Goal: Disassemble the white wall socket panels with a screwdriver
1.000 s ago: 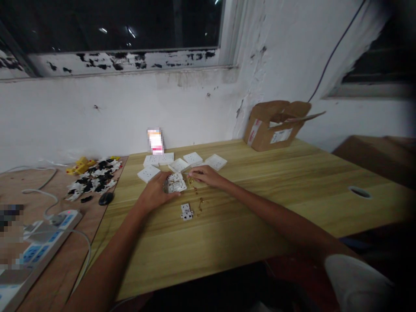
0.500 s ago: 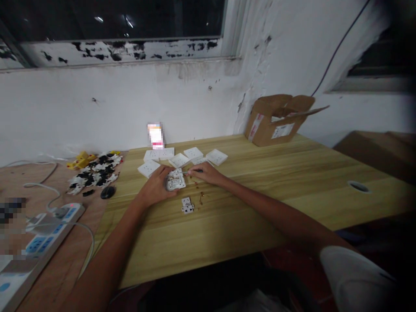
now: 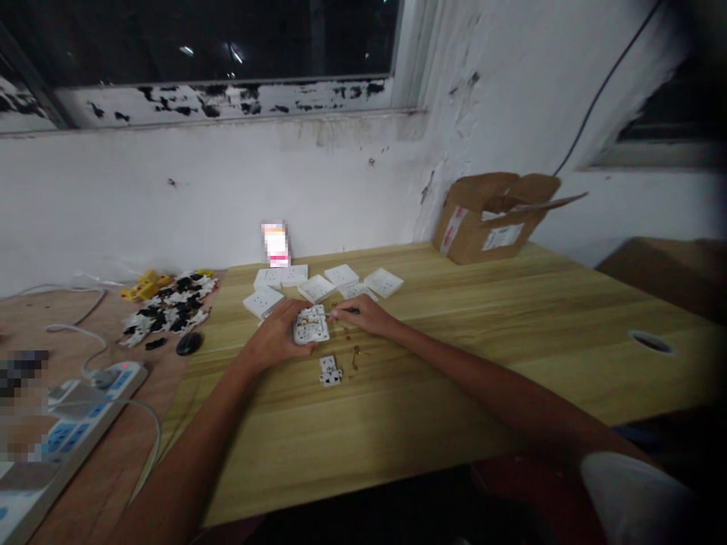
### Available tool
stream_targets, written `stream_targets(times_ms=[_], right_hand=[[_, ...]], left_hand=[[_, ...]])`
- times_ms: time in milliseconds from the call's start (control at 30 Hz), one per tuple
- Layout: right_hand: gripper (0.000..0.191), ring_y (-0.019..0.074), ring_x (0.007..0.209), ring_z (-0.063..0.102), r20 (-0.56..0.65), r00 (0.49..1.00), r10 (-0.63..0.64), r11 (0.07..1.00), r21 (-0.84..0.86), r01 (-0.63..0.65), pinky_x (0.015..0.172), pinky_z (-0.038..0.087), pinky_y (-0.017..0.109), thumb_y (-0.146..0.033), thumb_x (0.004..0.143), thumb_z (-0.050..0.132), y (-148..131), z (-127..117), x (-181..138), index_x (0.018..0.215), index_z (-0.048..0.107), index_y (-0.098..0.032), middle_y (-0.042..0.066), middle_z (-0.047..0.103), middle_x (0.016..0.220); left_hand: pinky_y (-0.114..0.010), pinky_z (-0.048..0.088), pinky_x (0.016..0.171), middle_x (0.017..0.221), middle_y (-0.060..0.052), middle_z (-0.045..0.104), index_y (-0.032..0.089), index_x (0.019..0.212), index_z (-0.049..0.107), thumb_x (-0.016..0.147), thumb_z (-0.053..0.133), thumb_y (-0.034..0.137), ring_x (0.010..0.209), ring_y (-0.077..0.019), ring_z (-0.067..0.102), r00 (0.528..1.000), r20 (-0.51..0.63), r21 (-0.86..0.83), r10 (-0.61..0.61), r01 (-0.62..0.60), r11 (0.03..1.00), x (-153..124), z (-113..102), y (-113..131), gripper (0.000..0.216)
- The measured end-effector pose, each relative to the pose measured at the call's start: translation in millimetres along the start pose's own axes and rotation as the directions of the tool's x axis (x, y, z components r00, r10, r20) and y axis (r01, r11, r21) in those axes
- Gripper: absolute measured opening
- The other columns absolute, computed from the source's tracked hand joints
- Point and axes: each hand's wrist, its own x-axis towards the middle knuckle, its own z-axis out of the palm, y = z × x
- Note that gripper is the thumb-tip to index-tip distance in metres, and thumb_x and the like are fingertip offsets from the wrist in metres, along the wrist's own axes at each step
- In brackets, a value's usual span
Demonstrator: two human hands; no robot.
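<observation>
My left hand (image 3: 282, 333) is closed around the left side of an opened white wall socket (image 3: 312, 327), its inner side facing up. In my right hand (image 3: 363, 313) is a thin screwdriver (image 3: 353, 309), its dark handle between the fingers and its tip by the socket's right edge. Below the socket lies a loose white socket insert (image 3: 329, 371) with black parts. Small brass-coloured metal pieces (image 3: 356, 356) are scattered to its right. Several white socket panels (image 3: 384, 282) lie behind my hands.
A phone (image 3: 276, 244) with a blurred screen leans on the wall. At left are black and white plastic parts (image 3: 170, 310), yellow pieces (image 3: 148, 285), a computer mouse (image 3: 189, 344) and a power strip (image 3: 85, 431) with cables. An open cardboard box (image 3: 494, 216) stands at the back right.
The whole view has shifted slightly, so everything sits a little lower and to the right. My hands keep their hold on the socket and the screwdriver, whose tip stays near the socket's right edge.
</observation>
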Motion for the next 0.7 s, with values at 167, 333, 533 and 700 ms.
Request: stream_targets(times_ms=[167,333,533,700], right_hand=[[0.041,0.0119,0.062,0.051,-0.039,0.999,0.014,1.000,0.027,-0.013,0.062,0.033,0.025,-0.046,0.101,0.056,5,2,1,0.096,0.083,-0.015,0.001,0.073,0.072],[0.047,0.0122,0.059,0.048,-0.007,1.000,0.014,0.998,0.058,-0.014,0.060,0.032,0.025,-0.050,0.102,0.054,9,3,2,0.096,0.083,-0.014,0.002,0.069,0.068],[0.047,0.0104,0.055,0.041,0.011,1.000,0.020,0.998,0.059,-0.021,0.057,0.026,0.025,-0.051,0.101,0.054,12,2,3,0.097,0.083,-0.015,-0.001,0.062,0.061],[0.050,0.0106,0.055,0.039,0.006,1.000,0.022,0.997,0.071,-0.022,0.056,0.024,0.026,-0.054,0.100,0.054,11,-1,2,0.091,0.083,-0.014,-0.001,0.059,0.058]], left_hand=[[-0.049,0.048,0.108,0.131,-0.011,0.064,0.022,0.139,0.053,0.072,0.082,0.034,0.122,-0.0336,0.060,1.000,-0.009,-0.001,0.006,-0.006,1.000,0,0,1,0.074],[-0.048,0.049,0.107,0.130,-0.011,0.064,0.023,0.138,0.055,0.070,0.083,0.032,0.121,-0.0329,0.061,1.000,-0.014,-0.012,0.014,-0.015,1.000,0,1,3,0.074],[-0.053,0.049,0.106,0.132,-0.011,0.065,0.024,0.140,0.054,0.069,0.085,0.033,0.121,-0.0338,0.061,0.999,-0.023,-0.021,0.031,-0.032,0.999,0,3,-1,0.078],[-0.053,0.049,0.106,0.132,-0.012,0.064,0.023,0.139,0.055,0.070,0.084,0.031,0.122,-0.0337,0.061,0.999,-0.019,-0.031,0.049,-0.050,0.998,0,2,-1,0.075]])
